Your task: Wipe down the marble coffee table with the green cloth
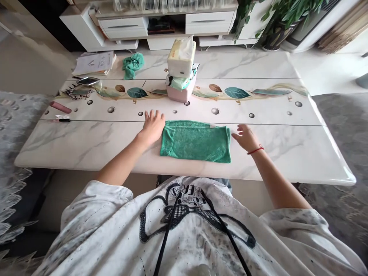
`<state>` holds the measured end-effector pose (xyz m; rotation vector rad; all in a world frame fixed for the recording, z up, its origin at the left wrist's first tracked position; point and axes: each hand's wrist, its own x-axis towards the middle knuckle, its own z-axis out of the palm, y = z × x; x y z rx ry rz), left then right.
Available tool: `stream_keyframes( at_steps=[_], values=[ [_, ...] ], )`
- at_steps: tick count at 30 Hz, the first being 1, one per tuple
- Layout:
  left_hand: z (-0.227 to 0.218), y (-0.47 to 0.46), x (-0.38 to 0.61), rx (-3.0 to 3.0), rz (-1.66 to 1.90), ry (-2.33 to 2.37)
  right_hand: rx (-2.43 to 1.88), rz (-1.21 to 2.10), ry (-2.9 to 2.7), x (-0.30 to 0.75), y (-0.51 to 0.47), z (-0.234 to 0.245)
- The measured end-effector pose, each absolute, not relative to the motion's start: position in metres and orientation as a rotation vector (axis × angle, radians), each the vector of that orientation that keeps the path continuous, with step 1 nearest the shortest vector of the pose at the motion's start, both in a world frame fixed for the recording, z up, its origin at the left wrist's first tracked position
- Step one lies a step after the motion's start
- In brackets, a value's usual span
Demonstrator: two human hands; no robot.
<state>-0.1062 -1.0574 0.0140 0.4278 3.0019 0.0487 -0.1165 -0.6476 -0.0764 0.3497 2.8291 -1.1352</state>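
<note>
A green towel [198,142], folded into a flat rectangle, lies near the front edge of the table, its left end turned over in a narrow fold. My left hand [153,126] rests at the towel's upper left corner, palm down with fingers spread. Just off the towel's right edge is my right hand [245,137], its fingers loosely apart and nothing in them. A red string bracelet [255,150] circles my right wrist.
The marble-patterned table [287,153] carries a stack of tissue packs [181,59] on a pink box [179,94]. Toward the back left are a crumpled green cloth [133,65], papers [94,62], a phone [88,81], a pink tube-shaped item [60,107] and a pen [63,120].
</note>
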Motion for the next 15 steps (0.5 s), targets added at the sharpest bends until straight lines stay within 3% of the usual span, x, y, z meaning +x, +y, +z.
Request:
stream_keyframes(
  at_steps=[3,7,9,12,15],
  values=[
    [-0.018,-1.045,-0.091,0.693,0.11,2.862,0.225,-0.768,2.976,-0.114,-0.663,-0.087],
    [-0.06,-1.066,-0.068,0.722,0.306,2.717,0.129,-0.652,2.828,-0.104,-0.7,-0.065],
    [-0.068,-1.088,-0.065,0.658,0.469,2.817,0.081,-0.815,2.642,-0.104,-0.733,-0.039],
    [-0.062,-1.112,-0.069,0.536,0.816,3.092,-0.047,-1.334,2.256,-0.111,-0.8,-0.007],
    [-0.05,-1.105,-0.077,0.363,1.198,3.284,-0.207,-1.563,2.033,-0.12,-0.862,-0.004]
  ],
)
